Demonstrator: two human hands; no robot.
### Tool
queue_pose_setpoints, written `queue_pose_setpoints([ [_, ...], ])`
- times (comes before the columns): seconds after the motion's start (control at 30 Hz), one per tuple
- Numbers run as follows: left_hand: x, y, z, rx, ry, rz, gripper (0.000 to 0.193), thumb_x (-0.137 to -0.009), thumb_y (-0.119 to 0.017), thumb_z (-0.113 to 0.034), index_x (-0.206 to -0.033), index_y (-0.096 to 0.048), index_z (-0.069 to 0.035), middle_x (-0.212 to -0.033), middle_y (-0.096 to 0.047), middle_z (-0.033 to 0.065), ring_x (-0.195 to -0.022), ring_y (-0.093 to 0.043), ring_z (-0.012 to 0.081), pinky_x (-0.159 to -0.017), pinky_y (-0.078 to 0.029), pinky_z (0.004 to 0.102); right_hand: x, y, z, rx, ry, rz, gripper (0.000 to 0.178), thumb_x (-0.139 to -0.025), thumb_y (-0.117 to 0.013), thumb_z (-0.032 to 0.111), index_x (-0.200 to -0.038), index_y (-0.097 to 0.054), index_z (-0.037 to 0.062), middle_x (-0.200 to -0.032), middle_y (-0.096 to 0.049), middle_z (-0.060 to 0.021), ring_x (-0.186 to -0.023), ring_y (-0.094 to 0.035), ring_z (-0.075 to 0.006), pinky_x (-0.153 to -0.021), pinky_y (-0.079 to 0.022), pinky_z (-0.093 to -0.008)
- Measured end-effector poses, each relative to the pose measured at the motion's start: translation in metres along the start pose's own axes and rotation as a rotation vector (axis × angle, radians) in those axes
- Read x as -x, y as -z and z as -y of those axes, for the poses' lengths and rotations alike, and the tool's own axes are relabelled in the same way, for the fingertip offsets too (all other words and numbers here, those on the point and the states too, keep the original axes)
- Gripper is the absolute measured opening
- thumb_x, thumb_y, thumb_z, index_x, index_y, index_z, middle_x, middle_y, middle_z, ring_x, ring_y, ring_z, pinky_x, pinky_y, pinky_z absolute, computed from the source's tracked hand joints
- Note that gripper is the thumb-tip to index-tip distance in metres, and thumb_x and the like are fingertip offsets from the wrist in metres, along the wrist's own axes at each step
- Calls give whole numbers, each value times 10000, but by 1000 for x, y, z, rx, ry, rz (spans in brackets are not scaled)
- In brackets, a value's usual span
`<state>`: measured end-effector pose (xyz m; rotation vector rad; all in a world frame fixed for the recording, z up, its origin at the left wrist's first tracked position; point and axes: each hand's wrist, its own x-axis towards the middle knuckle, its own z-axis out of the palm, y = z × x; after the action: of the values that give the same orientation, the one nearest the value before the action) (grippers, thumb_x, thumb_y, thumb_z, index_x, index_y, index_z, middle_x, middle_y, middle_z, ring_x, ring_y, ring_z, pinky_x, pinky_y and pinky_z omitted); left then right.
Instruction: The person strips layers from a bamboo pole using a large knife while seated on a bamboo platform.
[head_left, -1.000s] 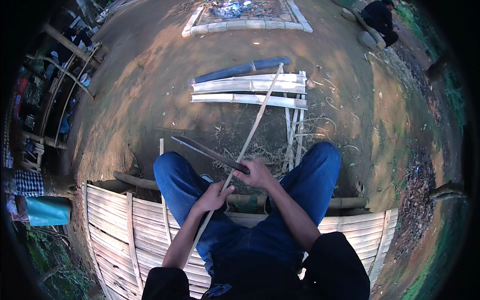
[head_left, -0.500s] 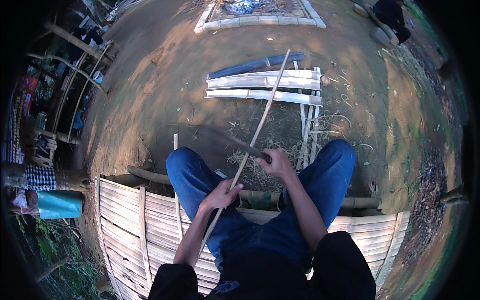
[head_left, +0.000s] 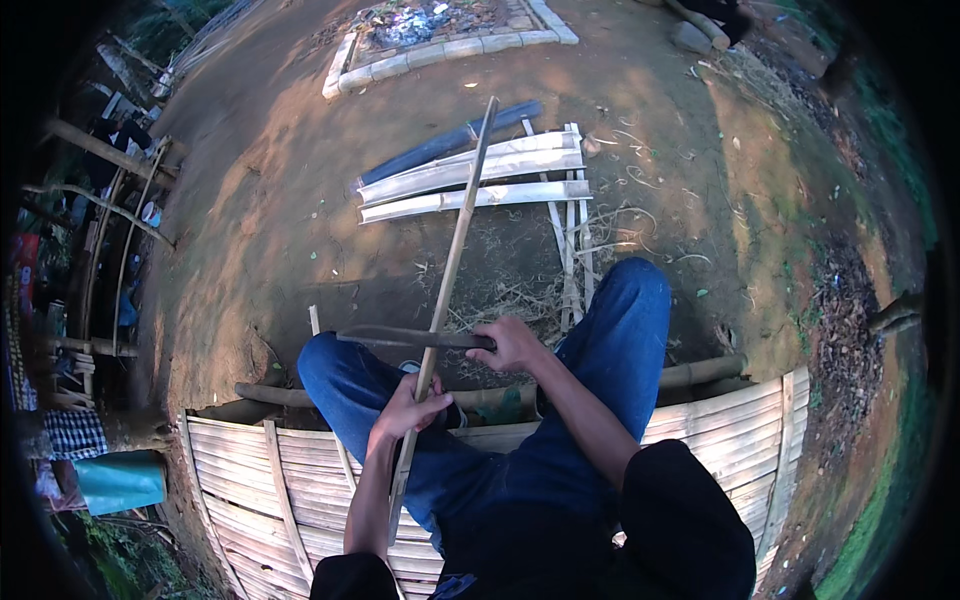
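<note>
Person sits on slatted bamboo platform (head_left: pixel 250 500), legs out over dirt ground (head_left: pixel 270 230). Long bamboo strip (head_left: pixel 455 240) runs from lap forward between knees. Left hand (head_left: pixel 410 410) grips strip low; right hand (head_left: pixel 510 345) just ahead, holding knife (head_left: pixel 400 337) crosswise against strip. Split bamboo pieces (head_left: pixel 470 180) lie on ground ahead, stone-edged bed (head_left: pixel 440 45) beyond them.

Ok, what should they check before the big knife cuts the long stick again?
1. Left hand grips the bamboo strip: ok.
2. Right hand holds the knife handle: ok.
3. Blade lies across the strip, above the left hand: ok.
4. Left fingers well away from the edge: cannot tell, they look close.
5. Knees apart from the blade: not ok, the blade passes over the left knee.
</note>
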<state>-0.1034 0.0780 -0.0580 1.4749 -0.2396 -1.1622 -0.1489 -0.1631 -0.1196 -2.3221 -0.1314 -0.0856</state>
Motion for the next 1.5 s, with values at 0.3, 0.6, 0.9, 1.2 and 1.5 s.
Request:
queue_pose_setpoints([
  [0.3,6,-2,-5,42,101,-120,257,-889,-697,-149,-838,-465,-52,-504,-424,-49,-366,-382,36,-325,-258,225,-3,-10,29,62,101,69,467,-796,-653,532,-772,-653,66,-586,-593,-155,-581,-625,-360,-572,-492,-451],
  [0.6,4,3,-2,-34,36,-31,292,-774,-696,39,-869,-439,-64,-510,-407,-42,-357,-397,61,-333,-289,226,-14,5,6,-176,-400,-70,481,-885,-601,454,-805,-649,-17,-622,-607,-187,-628,-637,-368,-601,-482,-434],
  [0.9,0,2,12,-334,27,-114,302,-716,-763,-82,-851,-498,-27,-631,-489,17,-454,-489,98,-372,-365,265,-6,4,28,55,50,-5,431,-869,-606,456,-800,-652,33,-593,-577,-184,-605,-619,-380,-572,-470,-457],
  [1.2,-1,-5,5,-511,-141,-157,250,-810,-748,-205,-801,-572,-28,-602,-513,2,-575,-486,90,-531,-405,279,-15,-14,11,-244,-166,-150,386,-907,-595,341,-777,-606,-23,-556,-527,-185,-517,-558,-333,-530,-409,-426],
  [1.5,-3,-10,4,-605,-172,-197,314,-995,-489,-254,-1008,-565,50,-784,-606,263,-771,-618,420,-725,-464,458,-25,-48,-86,-342,-465,-487,565,-958,-481,544,-693,-542,48,-500,-493,-44,-423,-518,-201,-422,-401,-365],
])
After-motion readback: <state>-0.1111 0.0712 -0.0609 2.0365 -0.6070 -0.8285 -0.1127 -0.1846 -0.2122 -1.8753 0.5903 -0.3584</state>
